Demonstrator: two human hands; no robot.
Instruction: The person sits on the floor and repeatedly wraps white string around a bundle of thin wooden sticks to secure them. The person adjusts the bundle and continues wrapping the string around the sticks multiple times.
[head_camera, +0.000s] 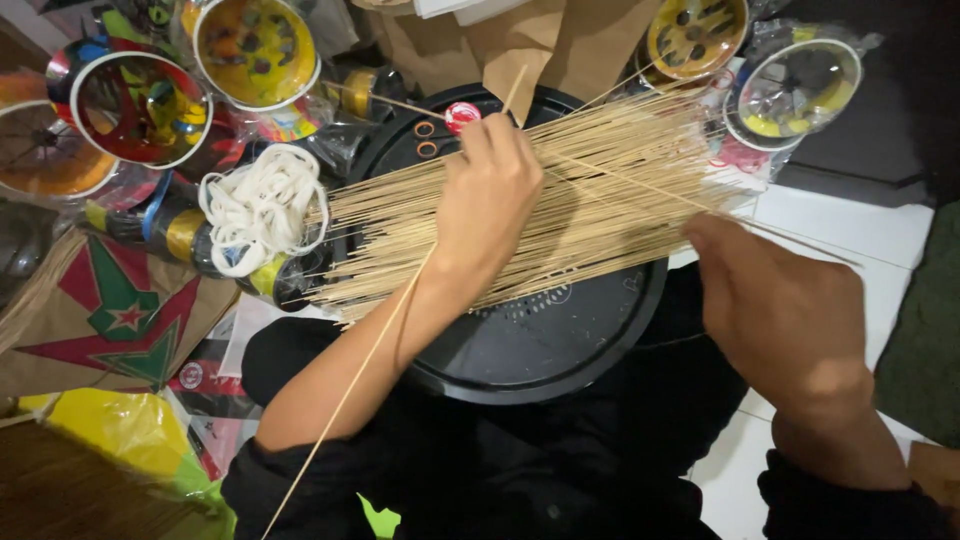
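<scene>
We are pinching one thin stick (370, 345) in our left hand (485, 195), over an uncountable heap of sticks (590, 190) on one black tray (560, 340). Our right hand (775, 300) is touching the heap's end; grip unclear. Two orange rings (426, 138) are lying there.

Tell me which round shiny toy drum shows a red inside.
The round foil-lined toy drum at upper left, beside the coil of white cord. Its inside is red; the other drums nearby show yellow, orange or silver.
</scene>
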